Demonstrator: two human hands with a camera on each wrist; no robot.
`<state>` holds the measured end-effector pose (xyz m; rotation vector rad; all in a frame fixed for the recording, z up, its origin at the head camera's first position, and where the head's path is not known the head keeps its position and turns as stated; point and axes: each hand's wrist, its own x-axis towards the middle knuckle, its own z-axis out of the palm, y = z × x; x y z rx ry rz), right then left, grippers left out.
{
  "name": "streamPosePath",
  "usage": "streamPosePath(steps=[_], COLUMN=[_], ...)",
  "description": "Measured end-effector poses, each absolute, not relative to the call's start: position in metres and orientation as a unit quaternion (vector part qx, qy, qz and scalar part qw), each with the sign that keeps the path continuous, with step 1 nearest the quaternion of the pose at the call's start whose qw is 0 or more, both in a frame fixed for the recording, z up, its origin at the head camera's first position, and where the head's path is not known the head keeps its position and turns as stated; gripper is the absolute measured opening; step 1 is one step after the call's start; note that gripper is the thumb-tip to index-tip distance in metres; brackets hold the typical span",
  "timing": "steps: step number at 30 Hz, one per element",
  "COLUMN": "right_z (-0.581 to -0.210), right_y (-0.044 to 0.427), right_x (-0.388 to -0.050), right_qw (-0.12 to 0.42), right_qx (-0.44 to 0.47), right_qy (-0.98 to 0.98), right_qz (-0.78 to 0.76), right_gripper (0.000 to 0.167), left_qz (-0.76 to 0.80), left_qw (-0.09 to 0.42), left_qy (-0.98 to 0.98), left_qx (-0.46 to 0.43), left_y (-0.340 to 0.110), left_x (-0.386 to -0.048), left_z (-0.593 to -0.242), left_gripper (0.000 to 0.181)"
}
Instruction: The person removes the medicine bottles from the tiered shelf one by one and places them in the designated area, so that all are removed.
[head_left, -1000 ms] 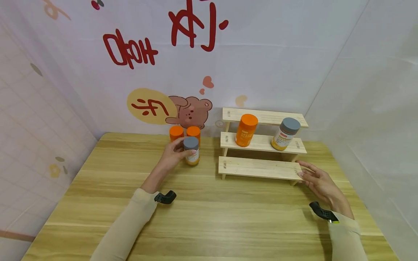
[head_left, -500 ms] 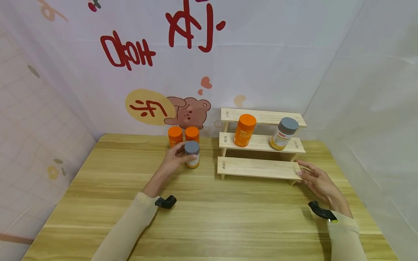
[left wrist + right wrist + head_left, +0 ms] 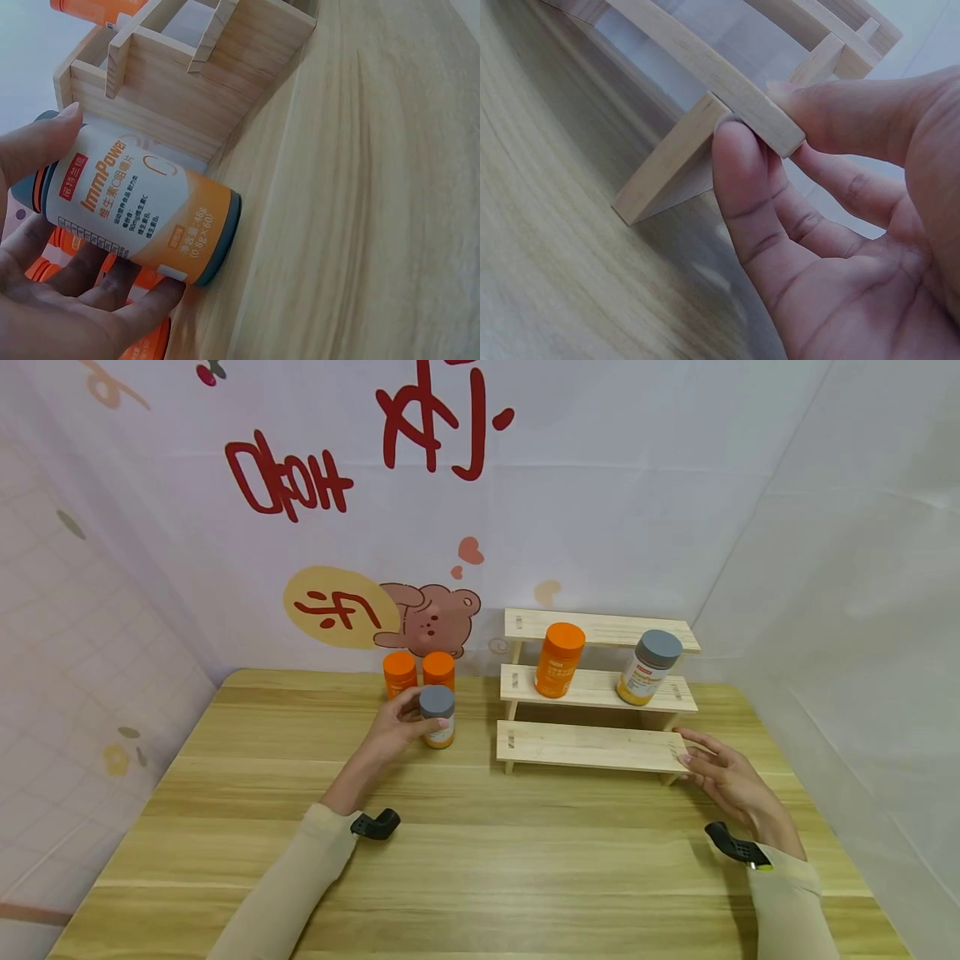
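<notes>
My left hand (image 3: 390, 727) grips a vitamin C bottle (image 3: 142, 202) with a grey lid and a white-and-orange label. Its thumb presses near the lid while the fingers curl round the far side. In the left wrist view the bottle's base is close to the table; whether it touches cannot be told. Two orange bottles (image 3: 401, 672) stand just behind that hand, partly hidden. At the other side, my right hand (image 3: 738, 785) pinches the right end of the lowest board of a three-step wooden rack (image 3: 585, 745), thumb on top and fingertips below, as the right wrist view shows.
On the rack's middle step stand an orange bottle (image 3: 559, 662) at the left and a grey-lidded bottle (image 3: 649, 668) at the right. A wood-grain table (image 3: 525, 860) bears everything. A printed cloth backdrop (image 3: 600, 510) rises behind and at both sides.
My left hand has drawn the grey-lidded bottle slightly toward me, away from the two orange bottles. The right hand keeps its hold on the rack. The head view has shifted a little.
</notes>
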<state>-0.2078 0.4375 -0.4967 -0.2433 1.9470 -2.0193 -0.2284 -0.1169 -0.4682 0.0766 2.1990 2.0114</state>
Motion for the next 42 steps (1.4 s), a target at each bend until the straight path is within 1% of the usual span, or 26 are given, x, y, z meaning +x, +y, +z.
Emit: streamPosePath(steps=[8,12,16,21,27,34,42], right_z=[-0.497,-0.496,-0.495,-0.495,-0.496,-0.497,-0.496], right_y=[0.434,0.434,0.435,0.437,0.438,0.436,0.435], right_x=[-0.207,-0.206,-0.206,-0.207,-0.208,-0.208,-0.209], right_qw=[0.165,0.163,0.159,0.165,0.173,0.173,0.173], right_qx=[-0.100,-0.106,-0.109,-0.112,-0.119,-0.132,-0.132], right_qy=[0.669,0.667,0.676,0.669,0.653,0.640,0.636], right_qz=[-0.718,-0.719,-0.712,-0.716,-0.727,-0.737,-0.740], right_gripper=[0.056,0.054,0.055,0.058,0.056,0.055,0.054], left_qz=[0.666,0.658,0.653,0.653,0.663,0.682,0.691], left_qw=[0.066,0.041,0.015,-0.017,-0.047,-0.046,-0.007], left_qy=[0.741,0.750,0.753,0.751,0.737,0.712,0.700], left_qx=[0.054,0.059,0.077,0.097,0.122,0.161,0.179], left_y=[-0.123,-0.123,-0.121,-0.118,-0.110,-0.096,-0.075], left_x=[-0.225,-0.223,-0.222,-0.222,-0.224,-0.230,-0.238], left_z=[-0.463,-0.453,-0.442,-0.430,-0.415,-0.400,-0.392], left_gripper=[0.067,0.067,0.066,0.066,0.062,0.061,0.062])
